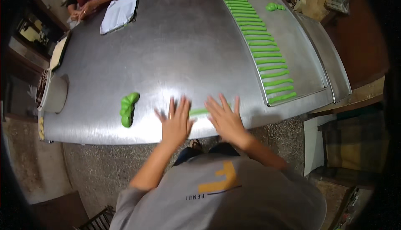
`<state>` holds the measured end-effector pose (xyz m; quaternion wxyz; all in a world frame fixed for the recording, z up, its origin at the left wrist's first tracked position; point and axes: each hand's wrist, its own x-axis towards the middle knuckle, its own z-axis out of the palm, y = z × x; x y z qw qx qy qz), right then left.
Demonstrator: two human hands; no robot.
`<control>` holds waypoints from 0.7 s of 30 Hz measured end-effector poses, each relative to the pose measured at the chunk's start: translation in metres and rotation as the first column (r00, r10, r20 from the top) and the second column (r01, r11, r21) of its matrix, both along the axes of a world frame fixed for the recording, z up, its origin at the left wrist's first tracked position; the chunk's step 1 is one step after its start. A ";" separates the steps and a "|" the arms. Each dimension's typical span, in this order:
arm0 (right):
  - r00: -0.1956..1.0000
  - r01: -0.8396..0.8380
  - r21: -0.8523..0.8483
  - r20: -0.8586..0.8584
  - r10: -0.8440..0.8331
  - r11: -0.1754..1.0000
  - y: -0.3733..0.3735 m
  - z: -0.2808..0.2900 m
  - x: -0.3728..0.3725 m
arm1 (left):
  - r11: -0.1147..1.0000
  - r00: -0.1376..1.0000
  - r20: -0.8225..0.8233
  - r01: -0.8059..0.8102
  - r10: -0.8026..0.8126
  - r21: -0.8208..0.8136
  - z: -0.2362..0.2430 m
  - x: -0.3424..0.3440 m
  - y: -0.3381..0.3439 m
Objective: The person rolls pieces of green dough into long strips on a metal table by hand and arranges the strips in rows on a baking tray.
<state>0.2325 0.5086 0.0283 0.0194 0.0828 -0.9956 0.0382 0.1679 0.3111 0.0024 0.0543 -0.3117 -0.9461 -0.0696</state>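
Near the front edge of the metal table (175, 50), a thin green rope of dough (199, 111) lies crosswise, and only its middle part shows between my hands. My left hand (176, 121) is flat over its left end, fingers spread. Over the right end lies my right hand (226, 119), also flat with fingers apart. Both hands are slightly smeared by motion. Left of my left hand sits a twisted lump of green dough (128, 109). At the right, a shallow metal tray (305, 71) bears a long row of similar green ropes, side by side.
In the tray's far right part is a small green dough lump (275, 7). A white bucket (55, 94) stands at the table's left edge. Papers (120, 13) lie at the far left, near another person's hands (85, 11). A metal sheet (323, 52) adjoins the tray.
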 end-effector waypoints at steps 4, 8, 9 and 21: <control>0.998 0.055 -0.089 0.020 -0.054 0.994 -0.003 0.007 0.023 | 0.998 0.989 0.149 0.000 0.009 -0.061 0.014 0.027 -0.012; 0.993 0.066 -0.071 -0.096 -0.073 0.995 0.011 0.010 -0.061 | 0.986 0.986 -0.029 -0.163 0.161 -0.044 0.021 -0.059 0.010; 0.992 0.098 -0.111 -0.066 -0.106 0.989 0.012 0.010 -0.073 | 0.984 0.980 -0.095 -0.178 0.174 -0.030 0.023 -0.072 0.009; 0.997 0.069 -0.750 0.038 -0.062 0.658 0.054 0.014 -0.057 | 0.866 0.999 -0.029 -0.001 0.017 0.499 0.013 -0.039 -0.005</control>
